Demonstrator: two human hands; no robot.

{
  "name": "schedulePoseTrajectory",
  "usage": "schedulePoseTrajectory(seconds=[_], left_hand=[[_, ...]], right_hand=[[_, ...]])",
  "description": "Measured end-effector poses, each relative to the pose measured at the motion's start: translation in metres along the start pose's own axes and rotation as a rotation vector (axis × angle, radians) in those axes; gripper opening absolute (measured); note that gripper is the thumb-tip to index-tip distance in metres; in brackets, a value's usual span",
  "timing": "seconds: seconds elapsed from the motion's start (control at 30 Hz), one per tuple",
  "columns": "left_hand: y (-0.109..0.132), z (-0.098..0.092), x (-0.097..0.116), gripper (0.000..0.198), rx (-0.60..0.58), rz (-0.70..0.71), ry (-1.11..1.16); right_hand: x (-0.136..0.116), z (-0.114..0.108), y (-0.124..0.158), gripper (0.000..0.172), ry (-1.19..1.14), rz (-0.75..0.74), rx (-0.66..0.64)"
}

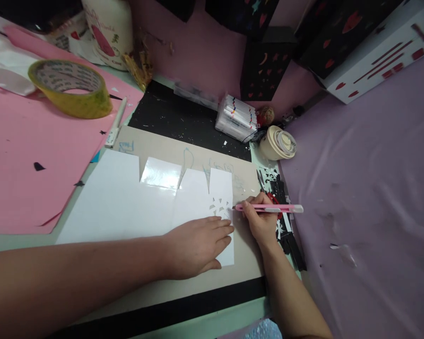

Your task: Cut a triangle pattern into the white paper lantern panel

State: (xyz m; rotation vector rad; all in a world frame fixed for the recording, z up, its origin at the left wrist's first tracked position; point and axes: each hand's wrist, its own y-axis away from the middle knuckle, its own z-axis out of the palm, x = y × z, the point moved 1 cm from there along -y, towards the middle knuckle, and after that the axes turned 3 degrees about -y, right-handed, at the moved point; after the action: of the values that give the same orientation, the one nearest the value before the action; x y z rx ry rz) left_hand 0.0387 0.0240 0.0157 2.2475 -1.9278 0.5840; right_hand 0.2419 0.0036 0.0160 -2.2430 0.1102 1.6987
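A white sheet of card (pixel 120 202) with notched flaps lies on a beige cutting board (pixel 169 150). My left hand (pixel 198 245) lies flat on the sheet's right end, fingers stretched out, just below several small cut-out holes (pixel 219 206). My right hand (pixel 259 221) is closed round a pink craft knife (pixel 272 208), held nearly level. Its tip rests at the sheet's right edge beside the holes.
A yellow tape roll (pixel 70 87) and a white pen (pixel 116 123) lie on pink paper (pixel 21 155) at left. A marker box (pixel 237 117) and a cream tape roll (pixel 279 142) sit behind. Black paper scraps and red scissors (pixel 275 197) lie right of the board. Decorated boxes (pixel 374 52) stand on purple cloth.
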Motion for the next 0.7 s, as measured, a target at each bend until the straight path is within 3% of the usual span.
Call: schedulePoseTrajectory(seconds=[0.13,0.33,0.53,0.7], left_hand=[[0.0,-0.001,0.0,0.052,-0.027,0.0,0.006],[-0.001,-0.003,0.0,0.051,-0.034,-0.002,0.023],[-0.001,-0.004,0.001,0.051,-0.011,-0.006,0.018],[-0.001,-0.003,0.001,0.05,-0.005,-0.015,0.015]], right_hand=[[-0.006,-0.001,0.0,0.012,0.082,0.047,0.069],[-0.019,-0.003,0.01,0.019,0.134,0.222,0.049],[-0.007,0.005,0.022,0.009,0.303,-0.003,0.108],[-0.005,0.005,0.02,0.013,0.348,-0.049,0.068]])
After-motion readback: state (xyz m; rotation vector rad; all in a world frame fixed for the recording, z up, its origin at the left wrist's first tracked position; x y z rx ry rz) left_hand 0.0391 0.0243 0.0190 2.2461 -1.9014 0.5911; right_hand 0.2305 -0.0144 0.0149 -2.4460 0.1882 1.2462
